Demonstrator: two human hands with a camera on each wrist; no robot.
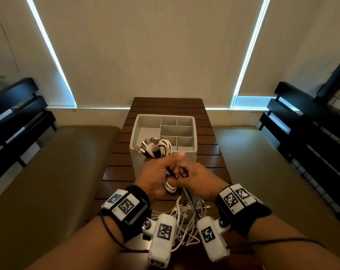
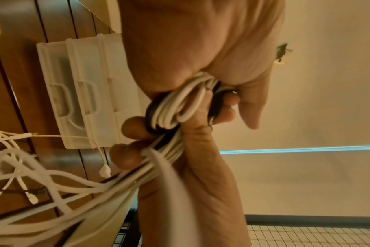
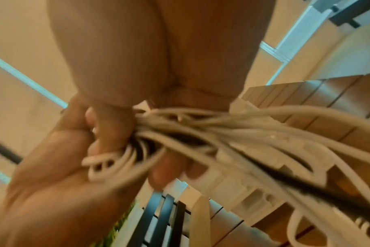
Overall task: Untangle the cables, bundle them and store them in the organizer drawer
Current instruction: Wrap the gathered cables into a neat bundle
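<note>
Closest to me, under both wrists, there's a loose mess of white cables [image 1: 184,215] lying on the wooden slatted table [image 1: 118,172], with strands running up into my hands. A couple of small white plugs dangle off thin leads there, visible from the left wrist camera.

Just past that, my left hand [image 1: 157,176] is wrapped around a coiled bundle [image 1: 170,187] of white and black cable, thumb sticking out forward over the top. From the left wrist view the loops [image 2: 175,107] sit right in the curl of the fingers, so it's a proper grip, not just resting. My right hand [image 1: 196,180] is pressed up against the left one, fingers curled in on the same bundle; looks like it's pinching a dark cable end with a metal tip, though it's too small to be sure. The right wrist view is blurry, but I can see fingers closed around the white strands [image 3: 180,127].

Straight ahead of the hands, touching nothing I'm holding, is the white organizer box [image 1: 192,152] with its dividers. Its big compartment on the left hand's side has coiled cables [image 1: 155,147] with metal USB plugs in it. From the left wrist camera I can see drawer fronts with handles [image 2: 84,100] on the box's side.
</note>
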